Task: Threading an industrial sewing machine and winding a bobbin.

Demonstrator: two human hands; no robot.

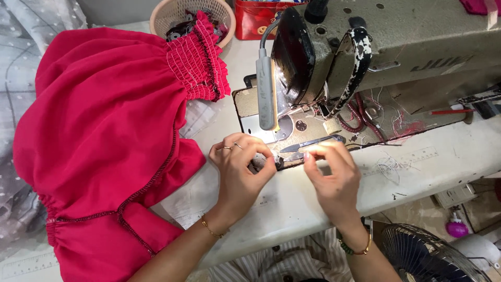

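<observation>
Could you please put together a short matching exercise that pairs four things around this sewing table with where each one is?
Things:
1. red garment
2. wicker basket
3. thread snips
4. fan

Places:
A. at the bottom right, below the table edge
B. on the machine bed, just above the right hand
C. spread over the table, beside the left hand
D. at the far edge of the table, behind the garment's smocked band

Pairs: 1-C, 2-D, 3-B, 4-A

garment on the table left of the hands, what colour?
Deep pink-red garment, with a smocked cuff and dark stitched trim; shows plainly in the head view.
</observation>
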